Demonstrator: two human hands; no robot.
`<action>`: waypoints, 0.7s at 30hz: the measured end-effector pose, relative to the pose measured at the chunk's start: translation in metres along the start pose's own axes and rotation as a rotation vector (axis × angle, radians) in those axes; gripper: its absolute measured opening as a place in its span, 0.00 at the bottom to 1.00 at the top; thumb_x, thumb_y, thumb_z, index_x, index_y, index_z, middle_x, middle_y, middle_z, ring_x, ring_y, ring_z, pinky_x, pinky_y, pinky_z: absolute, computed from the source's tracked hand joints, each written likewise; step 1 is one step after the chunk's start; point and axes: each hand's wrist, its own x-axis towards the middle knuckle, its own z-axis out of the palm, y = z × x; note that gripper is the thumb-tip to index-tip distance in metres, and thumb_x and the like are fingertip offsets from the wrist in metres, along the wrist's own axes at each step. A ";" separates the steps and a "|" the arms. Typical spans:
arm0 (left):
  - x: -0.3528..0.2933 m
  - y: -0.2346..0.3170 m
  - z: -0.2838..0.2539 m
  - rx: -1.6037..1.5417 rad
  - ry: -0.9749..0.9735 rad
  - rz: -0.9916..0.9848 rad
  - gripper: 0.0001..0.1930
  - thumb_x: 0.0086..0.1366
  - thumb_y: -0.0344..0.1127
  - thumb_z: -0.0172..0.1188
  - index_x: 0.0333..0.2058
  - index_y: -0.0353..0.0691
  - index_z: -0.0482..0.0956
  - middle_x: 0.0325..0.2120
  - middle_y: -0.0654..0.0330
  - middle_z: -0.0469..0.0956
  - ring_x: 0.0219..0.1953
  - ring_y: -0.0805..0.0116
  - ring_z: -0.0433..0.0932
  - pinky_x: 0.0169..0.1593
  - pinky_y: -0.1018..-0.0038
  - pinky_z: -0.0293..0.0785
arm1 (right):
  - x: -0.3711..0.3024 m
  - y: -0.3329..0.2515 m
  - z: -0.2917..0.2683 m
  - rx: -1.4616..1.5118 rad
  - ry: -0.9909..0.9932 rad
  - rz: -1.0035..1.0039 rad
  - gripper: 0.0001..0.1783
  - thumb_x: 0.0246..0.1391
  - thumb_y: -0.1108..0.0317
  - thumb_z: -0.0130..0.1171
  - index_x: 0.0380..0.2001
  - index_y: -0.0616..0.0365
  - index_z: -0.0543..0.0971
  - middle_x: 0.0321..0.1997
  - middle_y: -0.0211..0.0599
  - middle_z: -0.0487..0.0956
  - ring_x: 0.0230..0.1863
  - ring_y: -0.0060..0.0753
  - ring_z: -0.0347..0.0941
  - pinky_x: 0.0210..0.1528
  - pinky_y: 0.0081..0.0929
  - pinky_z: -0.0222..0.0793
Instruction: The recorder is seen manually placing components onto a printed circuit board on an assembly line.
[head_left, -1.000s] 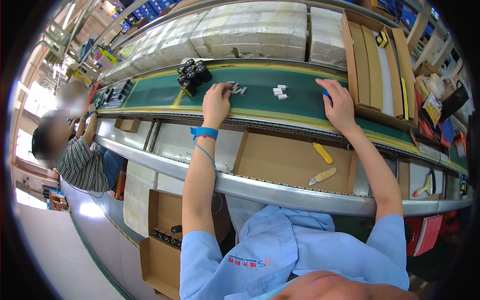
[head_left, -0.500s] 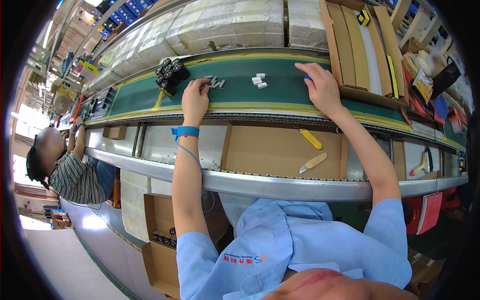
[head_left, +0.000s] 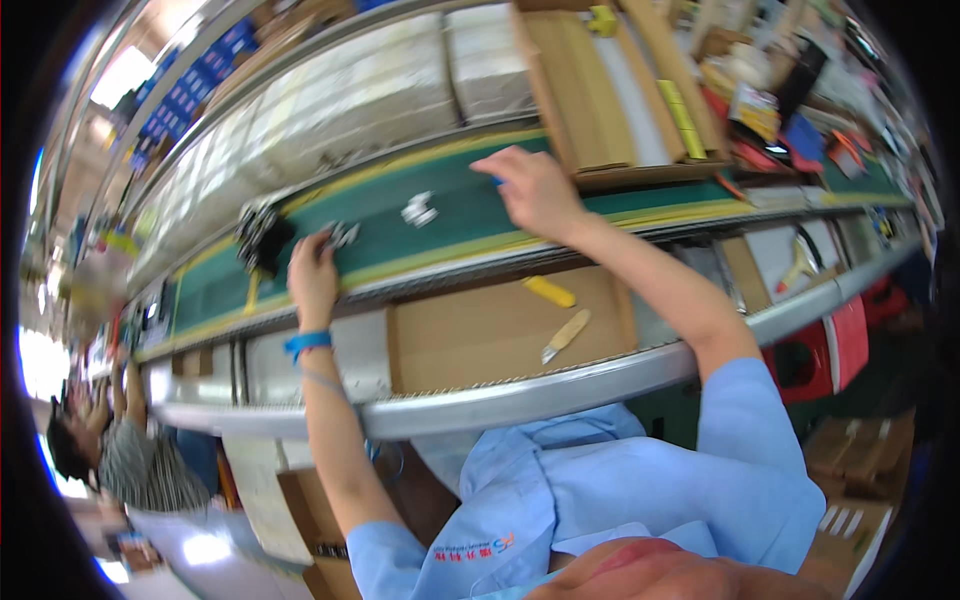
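At the near edge of the green conveyor belt [head_left: 455,218], my left hand [head_left: 313,277] has its fingers curled in beside a small pile of grey cylindrical parts [head_left: 345,234]. What its fingertips hold, if anything, is blurred. Just beyond and left of it stands a cluster of black cylinders [head_left: 262,238]. My right hand [head_left: 538,196] hovers over the belt farther right, with its forefinger reaching left. A small blue thing [head_left: 497,181], mostly hidden, shows between its fingers. Between my hands lie several small white blocks [head_left: 419,209].
Below the belt, a shallow cardboard tray [head_left: 450,345] holds a yellow-handled tool [head_left: 549,291] and a tan-handled blade [head_left: 567,336]. An open cardboard box [head_left: 590,110] stands behind my right hand. White foam blocks [head_left: 350,95] line the back. Another person [head_left: 150,455] works at far left.
The whole view has swung, so the belt and both hands appear farther left and more tilted. Both hands keep nearly the same places relative to the parts. The picture is more blurred.
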 end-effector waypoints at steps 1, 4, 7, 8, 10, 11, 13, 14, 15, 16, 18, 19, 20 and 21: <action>0.000 0.002 0.002 -0.001 0.003 0.039 0.10 0.59 0.26 0.58 0.40 0.38 0.79 0.37 0.51 0.79 0.42 0.49 0.77 0.45 0.63 0.73 | -0.001 0.000 -0.003 0.006 0.036 -0.009 0.24 0.45 0.77 0.57 0.49 0.48 0.76 0.44 0.36 0.76 0.42 0.43 0.73 0.43 0.38 0.67; -0.003 -0.013 0.005 0.032 0.009 0.018 0.09 0.60 0.26 0.58 0.40 0.38 0.79 0.37 0.52 0.79 0.41 0.50 0.77 0.45 0.64 0.73 | 0.000 -0.006 -0.005 0.040 0.128 -0.069 0.25 0.45 0.77 0.56 0.50 0.49 0.75 0.45 0.34 0.75 0.42 0.41 0.73 0.44 0.37 0.65; -0.005 -0.012 0.003 -0.033 0.002 0.015 0.09 0.61 0.26 0.57 0.41 0.38 0.79 0.37 0.53 0.78 0.41 0.52 0.78 0.44 0.64 0.73 | -0.001 -0.008 -0.002 0.049 0.171 -0.078 0.22 0.46 0.77 0.55 0.48 0.51 0.77 0.43 0.35 0.76 0.43 0.39 0.73 0.44 0.36 0.65; -0.006 -0.009 0.001 -0.012 0.000 0.003 0.09 0.61 0.26 0.57 0.41 0.39 0.79 0.37 0.54 0.78 0.39 0.54 0.78 0.43 0.65 0.73 | -0.004 -0.004 -0.001 0.032 0.178 -0.079 0.22 0.46 0.77 0.55 0.48 0.51 0.77 0.43 0.35 0.76 0.43 0.39 0.73 0.44 0.36 0.65; 0.000 -0.003 0.003 0.005 0.001 -0.005 0.09 0.62 0.25 0.57 0.41 0.39 0.79 0.37 0.54 0.78 0.38 0.55 0.78 0.43 0.65 0.73 | -0.009 0.005 0.003 0.007 -0.035 -0.024 0.20 0.47 0.77 0.55 0.46 0.52 0.78 0.42 0.35 0.77 0.44 0.38 0.73 0.44 0.36 0.66; 0.000 0.001 0.003 -0.002 -0.011 -0.021 0.09 0.62 0.25 0.57 0.41 0.39 0.79 0.36 0.55 0.78 0.37 0.56 0.78 0.42 0.65 0.73 | -0.010 0.004 0.005 -0.022 -0.153 0.044 0.19 0.47 0.78 0.54 0.44 0.53 0.79 0.40 0.36 0.77 0.44 0.38 0.74 0.46 0.36 0.66; -0.001 0.002 0.002 -0.006 -0.022 -0.038 0.09 0.62 0.25 0.57 0.41 0.39 0.79 0.36 0.55 0.78 0.35 0.57 0.78 0.41 0.65 0.72 | -0.012 0.006 0.009 -0.018 -0.152 0.061 0.19 0.47 0.78 0.53 0.44 0.53 0.79 0.41 0.36 0.77 0.44 0.38 0.74 0.46 0.36 0.66; -0.001 0.001 0.003 -0.012 -0.019 -0.036 0.09 0.62 0.25 0.57 0.41 0.39 0.79 0.36 0.55 0.77 0.34 0.58 0.77 0.40 0.65 0.72 | -0.011 0.005 0.008 -0.015 -0.152 0.080 0.19 0.47 0.78 0.53 0.44 0.54 0.79 0.42 0.36 0.77 0.43 0.38 0.75 0.47 0.36 0.67; -0.001 0.001 0.003 -0.017 -0.016 -0.033 0.09 0.62 0.25 0.57 0.42 0.39 0.79 0.36 0.55 0.77 0.33 0.58 0.77 0.39 0.65 0.72 | -0.011 0.005 0.008 -0.014 -0.151 0.079 0.19 0.47 0.78 0.53 0.44 0.54 0.79 0.42 0.36 0.77 0.43 0.38 0.75 0.47 0.36 0.67; -0.001 0.000 0.002 -0.016 -0.016 -0.032 0.09 0.62 0.25 0.57 0.42 0.39 0.79 0.36 0.55 0.77 0.33 0.58 0.77 0.39 0.65 0.72 | -0.011 0.004 0.007 -0.010 -0.129 0.064 0.19 0.47 0.79 0.53 0.44 0.54 0.79 0.42 0.35 0.77 0.43 0.38 0.75 0.47 0.35 0.67; -0.001 0.000 0.001 0.004 -0.019 -0.020 0.09 0.62 0.26 0.57 0.42 0.40 0.79 0.36 0.56 0.77 0.34 0.58 0.77 0.39 0.66 0.72 | -0.009 0.003 0.005 -0.008 -0.106 0.051 0.20 0.47 0.79 0.52 0.45 0.54 0.78 0.43 0.35 0.77 0.43 0.38 0.75 0.47 0.35 0.67; -0.001 0.000 0.001 0.003 -0.019 -0.017 0.09 0.62 0.26 0.57 0.42 0.40 0.79 0.36 0.56 0.77 0.34 0.58 0.77 0.39 0.66 0.72 | -0.009 0.003 0.003 -0.001 -0.087 0.030 0.20 0.47 0.80 0.52 0.45 0.54 0.78 0.44 0.35 0.76 0.43 0.38 0.75 0.46 0.35 0.67; -0.001 0.000 0.002 0.000 -0.018 -0.024 0.09 0.62 0.26 0.57 0.42 0.40 0.79 0.36 0.56 0.77 0.34 0.58 0.77 0.39 0.66 0.72 | -0.008 0.002 0.002 0.005 -0.068 0.009 0.20 0.47 0.80 0.51 0.45 0.54 0.78 0.44 0.34 0.76 0.43 0.38 0.75 0.46 0.35 0.67; -0.001 -0.001 0.002 -0.002 -0.016 -0.031 0.09 0.62 0.26 0.57 0.41 0.40 0.79 0.36 0.56 0.77 0.34 0.58 0.77 0.39 0.66 0.72 | -0.007 0.000 0.000 0.004 -0.067 0.009 0.20 0.47 0.80 0.51 0.45 0.54 0.78 0.44 0.34 0.76 0.43 0.38 0.75 0.46 0.35 0.67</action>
